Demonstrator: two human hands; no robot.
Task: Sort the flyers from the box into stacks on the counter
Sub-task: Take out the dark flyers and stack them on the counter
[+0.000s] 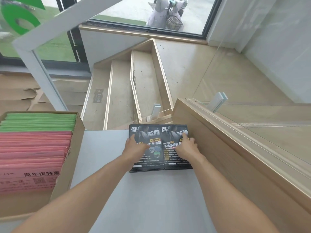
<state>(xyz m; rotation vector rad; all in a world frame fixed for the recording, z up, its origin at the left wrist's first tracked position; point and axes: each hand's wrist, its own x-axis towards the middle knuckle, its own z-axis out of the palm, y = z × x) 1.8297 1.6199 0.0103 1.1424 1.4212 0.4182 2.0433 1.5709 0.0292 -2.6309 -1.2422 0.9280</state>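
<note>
A grey counter (151, 190) runs from the foreground to the edge of a descending staircase (134, 84), bordered on the right by a wooden ledge (218, 148) carrying a glass panel. At the counter's left stands an open cardboard box (74, 148) packed with green flyers (40, 121) behind pink flyers (33, 152). At the counter's far end, against the ledge, two stacks of black flyers lie side by side and touching: the left stack (146, 148) and the right stack (176, 148). The left hand (134, 147) rests on the left stack, thumb extended, its fingers hidden from view. The right hand (186, 147) presses the right stack, fingers reaching to its ledge-side edge.
</note>
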